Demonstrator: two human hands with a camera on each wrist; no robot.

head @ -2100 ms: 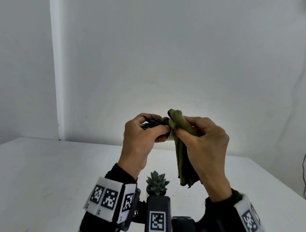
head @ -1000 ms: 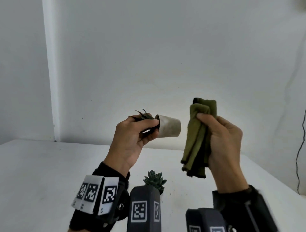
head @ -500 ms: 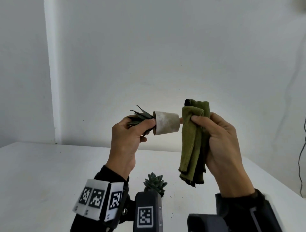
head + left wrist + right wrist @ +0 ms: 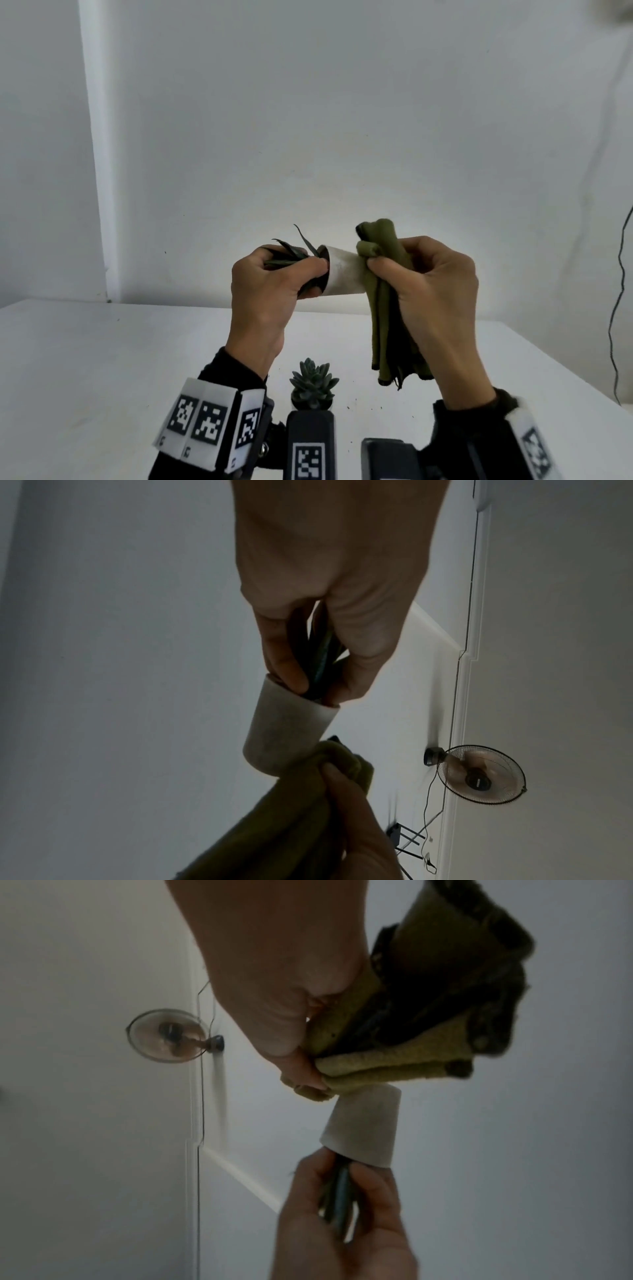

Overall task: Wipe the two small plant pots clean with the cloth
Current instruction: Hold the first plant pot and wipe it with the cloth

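Head view: the left hand [image 4: 267,291] holds a small pale cylindrical plant pot [image 4: 344,274] sideways above the white table [image 4: 102,359], fingers curled round its dark spiky leaves [image 4: 291,253]. The right hand [image 4: 435,291] pinches a folded olive-green cloth [image 4: 383,308] against the pot's base. A second potted succulent [image 4: 313,383] stands on the table below.

Left wrist view: thumb and fingers [image 4: 284,653] pinch the leaves at the pot's rim.

Right wrist view: fingertips [image 4: 301,1074] press the cloth onto the pot's base.

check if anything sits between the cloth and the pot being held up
Nothing visible does. The folded olive-green cloth in the right hand already touches the base end of the small pale tapered pot, which the left hand holds sideways at its rim.
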